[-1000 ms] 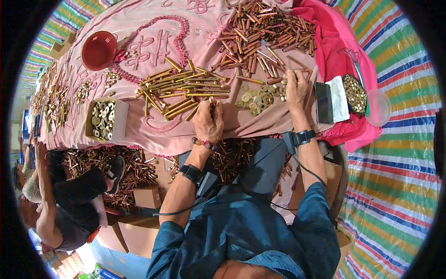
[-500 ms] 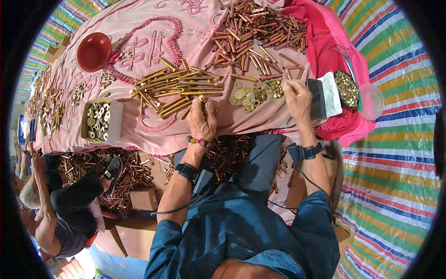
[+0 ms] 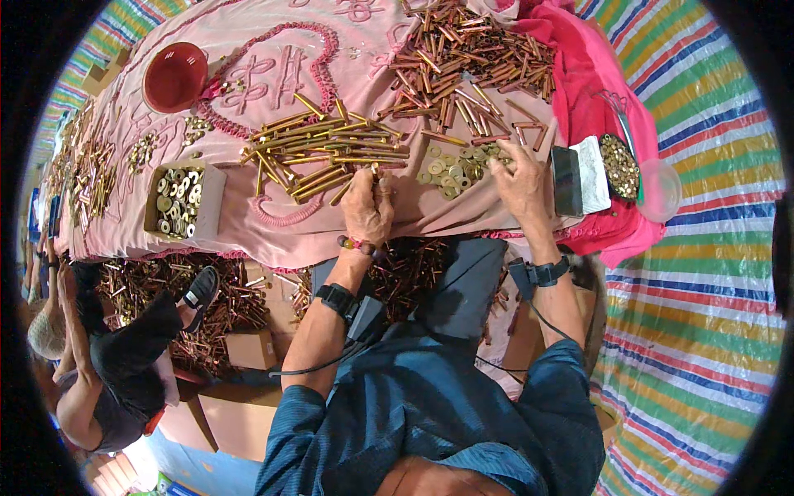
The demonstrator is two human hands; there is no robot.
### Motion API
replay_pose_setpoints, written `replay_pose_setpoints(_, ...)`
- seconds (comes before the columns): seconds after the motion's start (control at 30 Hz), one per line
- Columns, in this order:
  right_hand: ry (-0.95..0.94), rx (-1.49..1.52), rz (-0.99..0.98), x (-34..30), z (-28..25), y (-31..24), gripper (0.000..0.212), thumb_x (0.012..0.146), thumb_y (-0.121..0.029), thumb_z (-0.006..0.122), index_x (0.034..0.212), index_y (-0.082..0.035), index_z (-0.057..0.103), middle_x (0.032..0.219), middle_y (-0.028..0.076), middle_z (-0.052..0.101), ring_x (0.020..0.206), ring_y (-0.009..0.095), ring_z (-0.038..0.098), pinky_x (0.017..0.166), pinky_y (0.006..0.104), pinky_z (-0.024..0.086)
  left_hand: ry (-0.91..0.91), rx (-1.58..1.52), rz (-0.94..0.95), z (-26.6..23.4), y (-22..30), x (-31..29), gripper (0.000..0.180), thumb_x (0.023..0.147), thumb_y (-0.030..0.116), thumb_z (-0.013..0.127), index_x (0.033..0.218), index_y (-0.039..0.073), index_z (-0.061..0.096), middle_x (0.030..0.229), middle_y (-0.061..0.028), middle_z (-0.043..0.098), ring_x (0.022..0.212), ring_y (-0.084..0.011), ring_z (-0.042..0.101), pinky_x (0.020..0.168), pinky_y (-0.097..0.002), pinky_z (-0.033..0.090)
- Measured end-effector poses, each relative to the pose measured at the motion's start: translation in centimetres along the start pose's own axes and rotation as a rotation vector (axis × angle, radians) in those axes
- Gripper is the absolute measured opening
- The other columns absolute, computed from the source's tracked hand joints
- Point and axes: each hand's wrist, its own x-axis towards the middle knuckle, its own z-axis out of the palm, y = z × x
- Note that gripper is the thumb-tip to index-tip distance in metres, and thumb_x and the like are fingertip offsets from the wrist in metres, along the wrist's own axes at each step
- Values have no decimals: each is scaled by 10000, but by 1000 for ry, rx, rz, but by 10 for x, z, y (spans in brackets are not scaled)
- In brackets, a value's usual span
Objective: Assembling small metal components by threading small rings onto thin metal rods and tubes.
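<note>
My left hand is closed at the near edge of a heap of brass-coloured bolts. From the top of its fist shows the small shiny end of a bolt; the rest is hidden in the fingers. My right hand hovers at the right end of a patch of flat round washers. Its thumb and fingers are apart, the tips over small round metal pieces beside the washers. I can make out nothing between them.
Farther back lies a large pile of copper-coloured tubes. A dark phone and a container of small metal pieces are at the right. Leftward stand a box of washers and a red bowl. Another person sits at the left.
My right hand has shifted left toward the washers, and its fingers have spread from a pinch. My left hand stays near the bolts, its bolt end showing more plainly.
</note>
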Motion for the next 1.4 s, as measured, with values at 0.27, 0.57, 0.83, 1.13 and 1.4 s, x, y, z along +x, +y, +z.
replay_pose_setpoints(0.27, -103, -26, 22, 23, 16, -38, 216, 880, -166, 682, 1032, -17, 718, 984, 176, 692, 909, 346, 669, 824, 418, 519, 29, -17, 16, -6, 5, 1, 113, 919, 79, 635, 887, 39, 534, 768, -161, 554, 692, -388, 579, 607, -428, 458)
replay_pose_setpoints(0.57, -266, -222, -168, 57, 53, -24, 251, 861, -207, 699, 1038, -30, 716, 921, 229, 672, 864, 413, 655, 787, 470, 519, 11, -24, -44, -3, 1, -2, 119, 908, 87, 654, 905, 45, 542, 766, -153, 520, 685, -377, 549, 610, -433, 445)
replay_pose_setpoints(0.83, -168, 60, 3, 47, 39, -33, 270, 890, -261, 693, 952, 0, 724, 923, 184, 722, 877, 334, 693, 793, 425, 525, 21, -127, -62, -6, 7, 1, 101, 908, 79, 645, 890, 44, 552, 759, -154, 529, 681, -372, 557, 609, -431, 448)
replay_pose_setpoints(1.13, -397, -69, -2, 42, 58, -42, 257, 829, -218, 743, 934, 14, 707, 868, 219, 710, 825, 384, 694, 734, 458, 540, 30, -69, -75, -7, 6, 1, 146, 895, 115, 687, 888, 37, 565, 745, -150, 535, 655, -356, 552, 597, -423, 446)
replay_pose_setpoints(1.4, -346, 341, 166, 39, 58, -36, 227, 873, -174, 741, 976, 24, 699, 815, 117, 717, 664, 190, 658, 602, 334, 511, 24, -74, -60, -6, -4, -1, 133, 930, 107, 664, 868, 26, 579, 694, -119, 584, 584, -246, 611, 551, -352, 477)
